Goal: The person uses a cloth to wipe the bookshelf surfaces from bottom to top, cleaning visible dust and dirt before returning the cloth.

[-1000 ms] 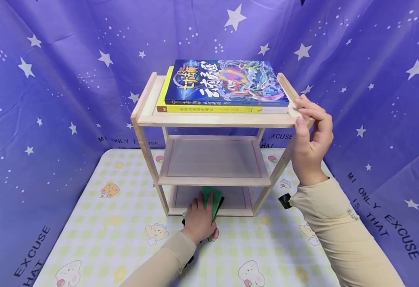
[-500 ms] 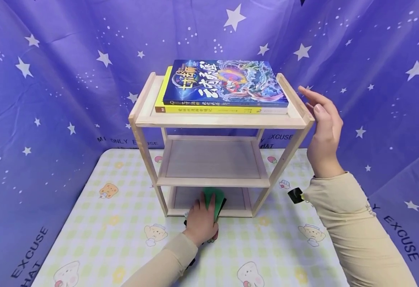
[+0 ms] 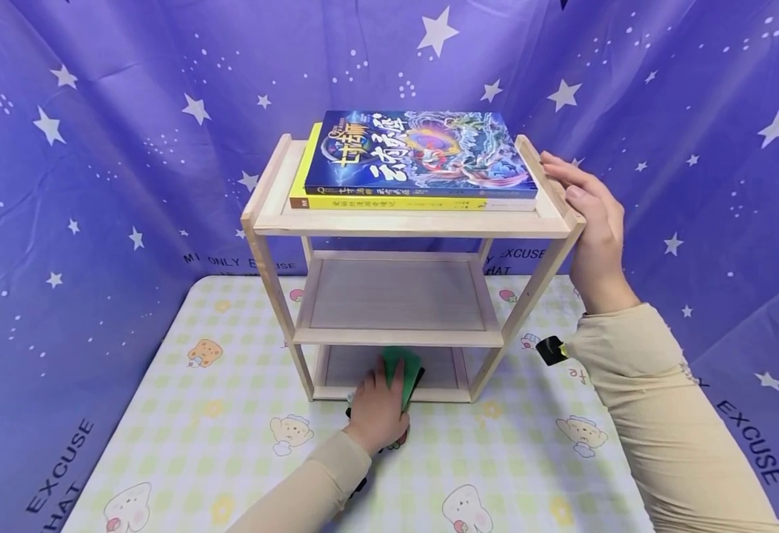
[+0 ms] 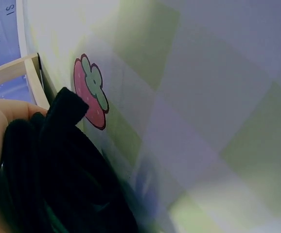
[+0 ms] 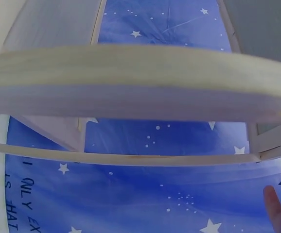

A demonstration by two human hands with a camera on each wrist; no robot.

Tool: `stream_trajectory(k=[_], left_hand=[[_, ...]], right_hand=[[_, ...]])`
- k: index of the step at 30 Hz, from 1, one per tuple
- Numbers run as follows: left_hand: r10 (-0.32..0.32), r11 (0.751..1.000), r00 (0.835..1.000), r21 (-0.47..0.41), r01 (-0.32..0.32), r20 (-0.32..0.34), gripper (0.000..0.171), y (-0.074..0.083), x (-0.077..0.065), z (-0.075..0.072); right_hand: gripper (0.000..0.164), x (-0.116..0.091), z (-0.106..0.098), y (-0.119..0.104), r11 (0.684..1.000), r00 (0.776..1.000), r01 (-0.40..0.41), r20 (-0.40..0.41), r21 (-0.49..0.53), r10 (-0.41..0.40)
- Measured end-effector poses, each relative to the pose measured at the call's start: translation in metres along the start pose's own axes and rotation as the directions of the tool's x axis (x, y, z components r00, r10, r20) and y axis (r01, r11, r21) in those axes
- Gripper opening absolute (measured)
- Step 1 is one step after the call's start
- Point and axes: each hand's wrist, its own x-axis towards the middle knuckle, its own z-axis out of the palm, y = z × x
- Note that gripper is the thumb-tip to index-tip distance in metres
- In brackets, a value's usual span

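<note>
In the head view my left hand (image 3: pixel 378 414) holds a folded green cloth (image 3: pixel 403 374) with a black edge, at the front of the shelf unit's bottom board (image 3: pixel 359 364). Its fingers lie over the green side. The left wrist view shows a bunched black part (image 4: pixel 75 170) of it against the hand, a stubby end sticking out. My right hand (image 3: pixel 596 237) is at the upper right end of the wooden shelf unit (image 3: pixel 389 224), its fairly straight fingers against the side rail. Only fingertips (image 5: pixel 272 199) show at the right wrist view's lower corner.
A blue illustrated book (image 3: pixel 423 152) lies on a yellow book (image 3: pixel 363 203) on the top board. Below is a bare middle board (image 3: pixel 396 296). The unit stands on a checked tablecloth (image 3: pixel 243 474), with a purple starry curtain (image 3: pixel 129 185) around it.
My right hand has left its thumb-and-finger hold on the top right corner, moved outward, then come back to the side rail. My left hand and the cloth have shifted slightly right.
</note>
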Motion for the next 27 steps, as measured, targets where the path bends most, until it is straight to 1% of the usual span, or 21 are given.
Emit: stream_trajectory(k=[2,5,9,11,13,18,21,25,27], left_hand=[[0.003,1.000,1.000,-0.002,-0.003,-0.002,0.076,0.001,0.000,0.000],[0.005,1.000,1.000,0.003,-0.005,-0.004,0.076,0.001,-0.001,0.001],[0.005,1.000,1.000,0.016,-0.004,-0.007,0.076,0.003,-0.001,0.001],[0.006,1.000,1.000,0.017,-0.006,-0.008,0.075,0.003,0.000,0.002],[0.008,1.000,1.000,0.014,-0.008,-0.007,0.075,0.004,0.000,0.002],[0.011,1.000,1.000,0.006,-0.011,-0.009,0.074,0.007,0.002,0.004],[0.009,1.000,1.000,0.005,-0.009,-0.016,0.074,0.010,0.003,0.006],[0.007,1.000,1.000,-0.002,-0.007,-0.007,0.075,0.012,0.004,0.009],[0.009,1.000,1.000,-0.007,-0.009,0.000,0.075,0.014,0.005,0.008]], right_hand=[[0.039,0.001,0.000,0.003,1.000,1.000,0.005,0.014,0.004,-0.005],[0.038,0.001,0.001,0.008,0.998,0.999,0.044,0.013,0.043,-0.045],[0.036,0.000,0.008,0.014,0.984,0.996,0.090,-0.015,0.155,-0.089],[0.035,0.000,0.012,0.014,0.973,0.996,0.092,-0.035,0.212,-0.086],[0.035,0.000,0.016,0.013,0.966,0.995,0.088,-0.056,0.244,-0.077],[0.037,0.000,0.020,0.012,0.969,0.993,0.094,-0.093,0.230,-0.074],[0.037,0.000,0.020,0.015,0.972,0.989,0.118,-0.110,0.202,-0.097],[0.037,-0.001,0.022,0.015,0.966,0.985,0.129,-0.140,0.223,-0.099],[0.038,-0.001,0.024,0.014,0.961,0.983,0.125,-0.158,0.245,-0.088]])
